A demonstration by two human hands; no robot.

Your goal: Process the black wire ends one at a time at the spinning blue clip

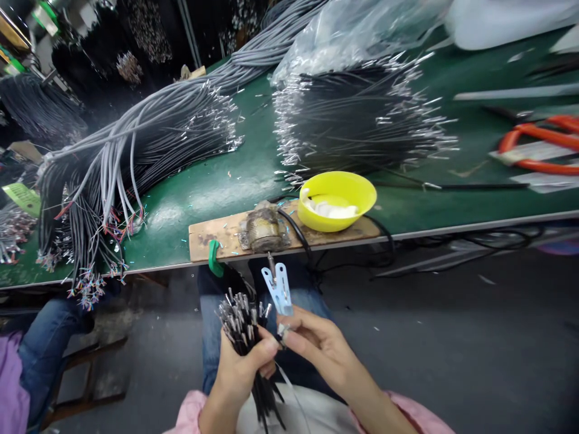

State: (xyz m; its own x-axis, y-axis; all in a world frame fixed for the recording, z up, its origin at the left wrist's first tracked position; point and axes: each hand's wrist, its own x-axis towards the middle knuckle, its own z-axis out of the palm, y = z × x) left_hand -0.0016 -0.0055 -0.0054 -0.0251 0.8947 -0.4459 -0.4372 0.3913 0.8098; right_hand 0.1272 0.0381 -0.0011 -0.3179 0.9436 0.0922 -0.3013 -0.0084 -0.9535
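Left hand (pixel 239 369) grips wire bundle (pixel 242 325) | right hand (pixel 319 348) pinches single wire (pixel 283 331) | green bench (pixel 203 187) | grey floor (pixel 452 343)

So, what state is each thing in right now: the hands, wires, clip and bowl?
left hand: closed around the wire bundle.
right hand: pinching the blue clip.
wire bundle: gripped upright, metal tips up.
blue clip: held, handles up; lower end hidden by fingers.
yellow bowl: upright on the board, white stuff inside.
grey cables: lying loose, ends over the table edge.
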